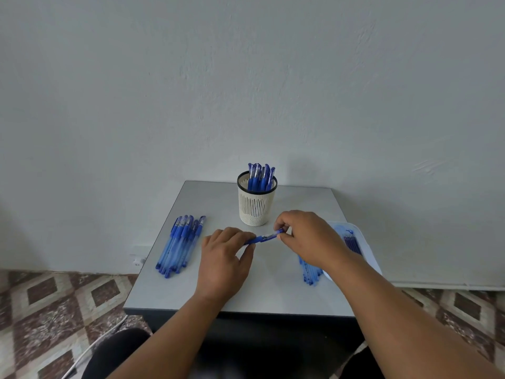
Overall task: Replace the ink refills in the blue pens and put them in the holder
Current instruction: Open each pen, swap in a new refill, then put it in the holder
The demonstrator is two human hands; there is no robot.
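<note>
A blue pen (266, 237) lies level between my two hands, just above the grey table (273, 291). My left hand (225, 255) grips its left end with curled fingers. My right hand (306, 236) pinches its right end, by the cap. Behind them stands a cream slotted holder (256, 206) with several blue pens (261, 176) upright in it. Several more blue pens (180, 244) lie in a pile at the table's left. Another pile of pens or barrels (310, 272) lies at the right, partly hidden by my right forearm.
A white tray (355, 233) with dark blue refills (351, 243) sits at the table's right edge, half behind my right arm. The table stands against a plain wall. Patterned floor tiles and a white cable show at the lower left.
</note>
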